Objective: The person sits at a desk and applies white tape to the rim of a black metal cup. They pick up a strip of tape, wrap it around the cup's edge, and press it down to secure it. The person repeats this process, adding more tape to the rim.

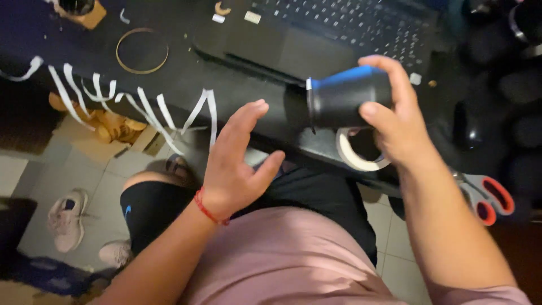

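- Up in the right hand, a black cylinder with a blue band lies on its side above the desk edge, its silver-rimmed end turned toward the left hand; held that way, I'd judge, so that end faces the free hand
- Fingers of the right hand curl over the top of the cylinder and the thumb presses in from the near side: a closed grip round its far end, most of the body sticking out clear
- Just under that grip, a roll of white tape rests on the black desk, partly hidden by the palm
- Left hand is spread wide and holds nothing, palm turned toward the cylinder, near it but not touching; a red cord sits at its wrist
- Right of the gripping hand, scissors with red-lined handles lie at the desk edge
- Beyond the cylinder sits a laptop
- Far left of the open hand, white tape strips hang stuck along the desk edge, likely kept there within reach, with a thin brass-coloured ring behind them
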